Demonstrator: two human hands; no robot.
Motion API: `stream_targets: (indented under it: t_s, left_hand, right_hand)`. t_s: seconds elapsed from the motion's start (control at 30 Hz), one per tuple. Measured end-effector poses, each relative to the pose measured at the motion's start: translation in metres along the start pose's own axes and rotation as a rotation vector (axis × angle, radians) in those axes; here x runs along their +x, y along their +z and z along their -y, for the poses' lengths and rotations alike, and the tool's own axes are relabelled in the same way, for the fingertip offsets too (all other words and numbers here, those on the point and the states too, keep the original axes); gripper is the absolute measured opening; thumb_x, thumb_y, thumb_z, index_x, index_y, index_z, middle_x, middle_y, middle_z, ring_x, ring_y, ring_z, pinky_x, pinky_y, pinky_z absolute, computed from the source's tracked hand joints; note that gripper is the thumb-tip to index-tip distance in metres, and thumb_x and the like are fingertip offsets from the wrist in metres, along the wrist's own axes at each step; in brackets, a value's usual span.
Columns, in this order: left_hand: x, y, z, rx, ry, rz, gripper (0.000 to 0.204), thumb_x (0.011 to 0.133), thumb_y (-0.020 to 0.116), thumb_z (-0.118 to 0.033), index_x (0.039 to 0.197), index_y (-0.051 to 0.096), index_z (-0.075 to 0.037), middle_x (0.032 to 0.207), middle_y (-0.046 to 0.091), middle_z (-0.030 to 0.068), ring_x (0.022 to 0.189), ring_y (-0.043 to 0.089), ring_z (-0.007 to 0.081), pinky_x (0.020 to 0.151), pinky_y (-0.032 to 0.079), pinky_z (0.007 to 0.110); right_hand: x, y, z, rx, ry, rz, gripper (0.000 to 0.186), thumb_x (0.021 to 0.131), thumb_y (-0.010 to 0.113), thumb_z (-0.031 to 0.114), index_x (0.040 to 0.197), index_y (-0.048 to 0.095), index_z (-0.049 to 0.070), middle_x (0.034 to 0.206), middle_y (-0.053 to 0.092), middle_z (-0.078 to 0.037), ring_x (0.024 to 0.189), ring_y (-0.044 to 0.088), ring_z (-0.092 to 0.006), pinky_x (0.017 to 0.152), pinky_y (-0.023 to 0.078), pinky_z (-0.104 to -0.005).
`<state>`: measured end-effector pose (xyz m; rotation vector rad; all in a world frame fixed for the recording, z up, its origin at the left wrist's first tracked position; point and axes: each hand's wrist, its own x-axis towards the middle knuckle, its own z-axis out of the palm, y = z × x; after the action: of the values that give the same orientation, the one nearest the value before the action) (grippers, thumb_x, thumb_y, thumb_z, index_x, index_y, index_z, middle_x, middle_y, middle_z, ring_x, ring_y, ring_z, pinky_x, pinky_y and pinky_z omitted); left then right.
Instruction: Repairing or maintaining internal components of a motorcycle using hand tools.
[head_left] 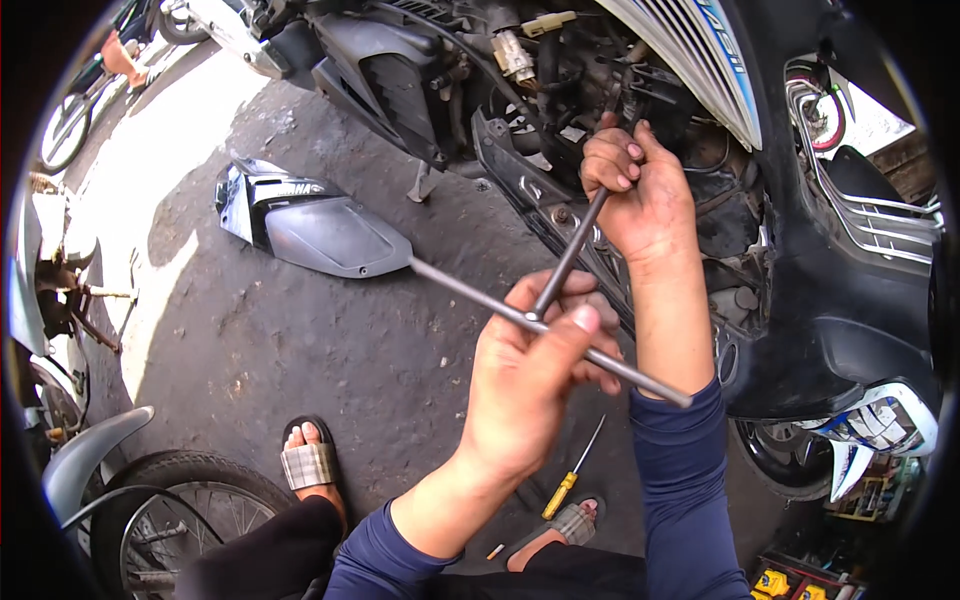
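A long metal T-handle wrench [576, 246] slants across the middle of the view. My left hand [525, 375] is closed around it where the crossbar meets the shaft, thumb resting over the bar. Farther up, my right hand [645, 190] has its fingers curled round the shaft. Beyond that hand the shaft runs into the uncovered engine area [560, 85] of a scooter [800, 330], among hoses, wires and a white connector [513, 57]. The wrench's far tip is hidden among these parts.
On the dark ground lies a removed grey body panel [335, 232]. A yellow-handled screwdriver [574, 470] lies beside my right foot. A spoked motorcycle wheel [190, 520] stands at lower left. At lower right is a box [820, 580] with yellow items. Another person's leg [122, 60] shows at upper left.
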<state>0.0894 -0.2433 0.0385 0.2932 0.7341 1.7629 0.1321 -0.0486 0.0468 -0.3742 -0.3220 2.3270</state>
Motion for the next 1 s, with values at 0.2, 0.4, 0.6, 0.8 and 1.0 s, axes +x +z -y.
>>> stream_targets:
  t_s: [0.2,0.4,0.6,0.8,1.0]
  left_hand:
    - [0.024,-0.039,-0.028,1.399,0.958,0.024,0.037,0.065,0.064,0.006,0.101,0.059,-0.002,0.101,0.061,0.0148,0.094,0.057,0.0355,0.088,0.043,0.041]
    - [-0.029,-0.047,0.005,-0.023,0.357,0.136,0.052,0.085,0.058,-0.051,0.096,0.057,-0.001,0.085,0.056,0.0139,0.068,0.055,0.0255,0.064,0.048,0.038]
    - [0.009,-0.009,0.002,0.337,0.263,0.111,0.033,0.085,0.064,-0.005,0.115,0.051,0.002,0.090,0.063,0.0079,0.075,0.063,0.0234,0.066,0.050,0.036]
    - [0.030,-0.041,-0.038,1.516,0.809,0.051,0.052,0.066,0.065,0.002,0.116,0.059,-0.009,0.118,0.054,0.0179,0.112,0.049,0.0379,0.096,0.039,0.047]
    - [-0.029,-0.059,-0.020,-0.221,0.064,0.137,0.040,0.089,0.061,-0.040,0.088,0.055,0.000,0.088,0.058,0.0148,0.073,0.062,0.0227,0.064,0.053,0.030]
  right_hand:
    - [-0.011,0.001,0.001,-0.292,-0.079,-0.064,0.019,0.094,0.058,0.013,0.099,0.052,-0.004,0.077,0.052,-0.005,0.072,0.051,-0.0138,0.066,0.046,-0.0285]
    - [-0.020,0.001,0.002,-0.306,-0.009,-0.006,0.020,0.096,0.055,0.014,0.105,0.052,-0.003,0.081,0.053,-0.004,0.074,0.053,-0.0119,0.068,0.048,-0.0250]
    - [-0.025,0.004,0.010,-0.298,0.039,0.005,0.031,0.099,0.051,0.020,0.118,0.051,-0.005,0.085,0.057,-0.004,0.076,0.058,-0.0124,0.068,0.051,-0.0257]
    - [-0.051,0.005,-0.006,-1.022,-0.109,-0.246,0.033,0.092,0.062,0.032,0.106,0.063,0.003,0.085,0.066,-0.004,0.071,0.065,-0.0146,0.065,0.053,-0.0266]
    - [-0.044,0.004,-0.022,-0.851,-0.127,-0.259,0.029,0.090,0.067,0.029,0.103,0.063,0.004,0.081,0.064,-0.002,0.070,0.063,-0.0144,0.062,0.050,-0.0257]
